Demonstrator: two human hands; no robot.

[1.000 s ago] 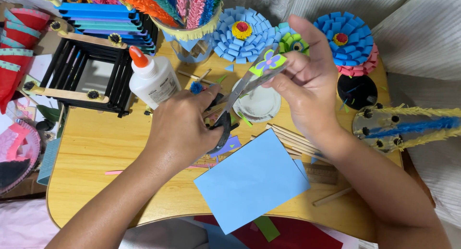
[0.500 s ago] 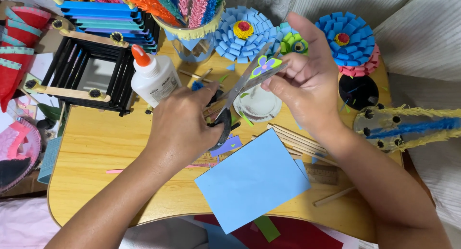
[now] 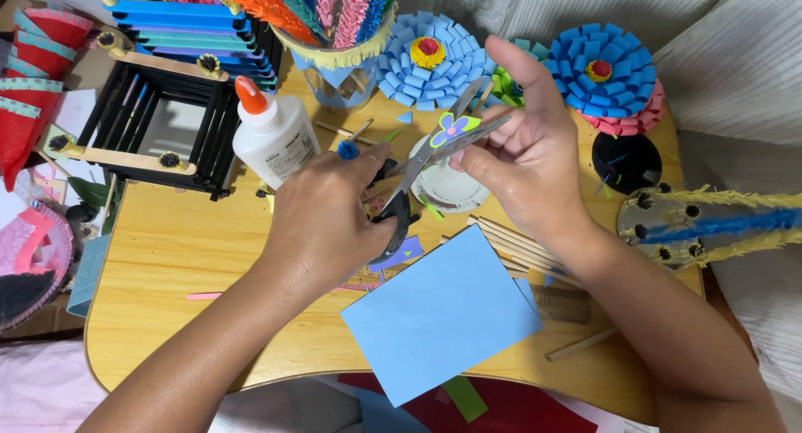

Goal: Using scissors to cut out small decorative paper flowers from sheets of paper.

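Your left hand (image 3: 322, 224) is closed through the black handles of a pair of scissors (image 3: 409, 191), knuckles up, with the blades angled up and to the right. Your right hand (image 3: 526, 153) pinches a narrow grey paper strip (image 3: 472, 136) between thumb and fingers, index finger raised; the strip lies against the scissor blades, though whether the blades are biting it cannot be told. A small paper flower (image 3: 451, 128), purple and light green, sits on the strip just beside the blade tips.

Directly beneath the hands stands a small white dish (image 3: 447, 191) on the wooden table (image 3: 167, 258). A blue paper sheet (image 3: 439, 316) lies at the near edge, overhanging it, with a bundle of wooden sticks (image 3: 522, 249) just beside its upper right corner. A white glue bottle (image 3: 271, 136) with an orange cap lies tilted to the left of your left hand. Farther back sit two blue paper flowers (image 3: 430, 61), one behind the dish and one at the right, and a black stick frame (image 3: 163, 128) at the left.
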